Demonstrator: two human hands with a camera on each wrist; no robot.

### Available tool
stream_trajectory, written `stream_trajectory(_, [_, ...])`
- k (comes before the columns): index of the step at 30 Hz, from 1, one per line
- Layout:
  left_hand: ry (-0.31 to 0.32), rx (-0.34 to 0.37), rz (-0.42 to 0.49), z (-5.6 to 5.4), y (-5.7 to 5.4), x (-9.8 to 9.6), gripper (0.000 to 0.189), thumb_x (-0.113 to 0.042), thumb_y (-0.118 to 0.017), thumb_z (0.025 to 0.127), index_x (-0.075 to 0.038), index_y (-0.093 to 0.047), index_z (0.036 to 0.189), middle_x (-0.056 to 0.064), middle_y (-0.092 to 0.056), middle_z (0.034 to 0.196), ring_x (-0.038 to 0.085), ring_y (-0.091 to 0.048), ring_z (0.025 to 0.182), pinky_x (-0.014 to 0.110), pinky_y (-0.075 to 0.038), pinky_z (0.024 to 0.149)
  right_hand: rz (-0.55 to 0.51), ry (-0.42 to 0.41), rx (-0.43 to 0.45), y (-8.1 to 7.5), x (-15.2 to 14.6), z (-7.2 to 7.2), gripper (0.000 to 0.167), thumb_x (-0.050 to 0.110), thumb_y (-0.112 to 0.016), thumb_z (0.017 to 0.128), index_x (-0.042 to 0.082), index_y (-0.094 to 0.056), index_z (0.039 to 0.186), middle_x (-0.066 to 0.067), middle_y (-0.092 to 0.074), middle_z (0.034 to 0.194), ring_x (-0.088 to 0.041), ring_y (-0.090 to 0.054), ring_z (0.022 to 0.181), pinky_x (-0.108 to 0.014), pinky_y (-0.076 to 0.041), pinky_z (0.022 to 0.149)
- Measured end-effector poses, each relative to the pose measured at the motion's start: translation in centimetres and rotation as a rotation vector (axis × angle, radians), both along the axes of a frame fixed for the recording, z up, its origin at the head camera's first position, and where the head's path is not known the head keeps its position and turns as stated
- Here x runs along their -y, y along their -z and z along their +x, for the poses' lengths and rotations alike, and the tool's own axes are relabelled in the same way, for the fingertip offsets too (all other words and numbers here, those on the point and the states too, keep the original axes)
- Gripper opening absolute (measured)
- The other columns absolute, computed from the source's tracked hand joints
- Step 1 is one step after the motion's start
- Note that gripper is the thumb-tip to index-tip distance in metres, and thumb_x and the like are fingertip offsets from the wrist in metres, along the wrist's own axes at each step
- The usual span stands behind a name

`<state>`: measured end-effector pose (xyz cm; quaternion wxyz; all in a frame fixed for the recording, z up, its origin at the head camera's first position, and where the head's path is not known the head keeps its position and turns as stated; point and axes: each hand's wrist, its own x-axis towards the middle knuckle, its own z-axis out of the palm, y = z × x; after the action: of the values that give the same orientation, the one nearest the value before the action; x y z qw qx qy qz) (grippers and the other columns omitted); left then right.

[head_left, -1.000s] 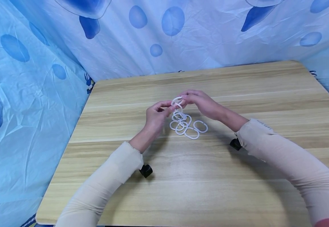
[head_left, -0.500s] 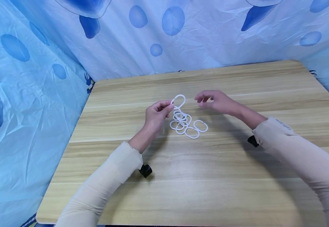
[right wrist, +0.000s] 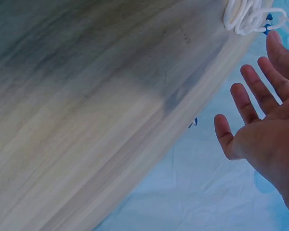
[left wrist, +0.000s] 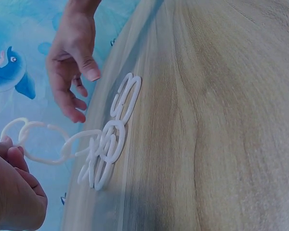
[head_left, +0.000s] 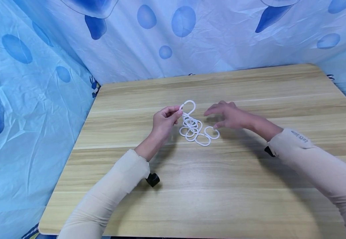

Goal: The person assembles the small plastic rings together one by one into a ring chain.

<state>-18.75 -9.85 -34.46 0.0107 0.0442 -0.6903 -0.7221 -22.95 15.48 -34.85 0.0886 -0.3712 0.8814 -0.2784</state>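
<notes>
My left hand (head_left: 163, 122) pinches a white oval plastic curtain ring (head_left: 194, 105) between thumb and fingers, tilted up off the table. More white rings, linked into a chain (left wrist: 67, 147), hang from it and drop into a pile (head_left: 191, 123). A separate-looking ring (head_left: 213, 138) lies at the pile's right side, close to another ring (head_left: 203, 145); whether those two are linked I cannot tell. Spread and holding nothing, my right hand (head_left: 231, 115) hovers just above and right of that ring. In the right wrist view the right hand's fingers (right wrist: 262, 89) are apart and relaxed.
The wood-grain table (head_left: 190, 186) spreads around the rings. A blue patterned sheet (head_left: 116, 43) hangs behind and to the left of it. A black wrist-worn device (head_left: 153, 179) sits under the left sleeve.
My right hand has let go of the held ring, moved right, then lowered toward the rings on the table. My left hand has kept its pinch in nearly the same place.
</notes>
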Motion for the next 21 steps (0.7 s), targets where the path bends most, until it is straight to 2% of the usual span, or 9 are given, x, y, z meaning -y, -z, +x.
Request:
stream_trajectory(5, [-0.002,-0.002,0.003,0.0,0.0,0.0,0.022,-0.004,-0.069,0.087,0.005,-0.067,0.107,0.002,-0.066,0.087,0.007,-0.052,0.066,0.016,-0.044,0.057,0.071,-0.056,-0.059,0.3,-0.1,0.6,0.056,0.008,-0.082,0.07,0.011,-0.065,0.124,-0.01,-0.059,0.127,-0.031,-0.044,0.115,-0.054,-0.027,0.088])
stream_trajectory(10, [-0.003,-0.005,0.008,0.0,0.0,-0.1,0.021,-0.003,-0.069,0.087,0.006,-0.067,0.106,0.005,-0.066,0.089,0.006,-0.051,0.065,0.016,-0.043,0.057,0.135,-0.099,-0.116,0.9,0.0,1.2,0.059,0.015,-0.085,0.065,0.018,-0.067,0.121,-0.007,-0.059,0.126,-0.03,-0.044,0.115,-0.056,-0.029,0.09])
stream_trajectory(21, [0.014,0.002,-0.006,0.0,0.1,-0.2,0.021,-0.004,-0.07,0.087,0.004,-0.068,0.106,-0.002,-0.065,0.086,0.006,-0.053,0.07,0.015,-0.045,0.059,0.106,-0.141,-0.18,2.2,0.4,1.8,0.058,0.013,-0.087,0.063,0.019,-0.068,0.118,-0.004,-0.06,0.12,-0.025,-0.046,0.111,-0.051,-0.03,0.086])
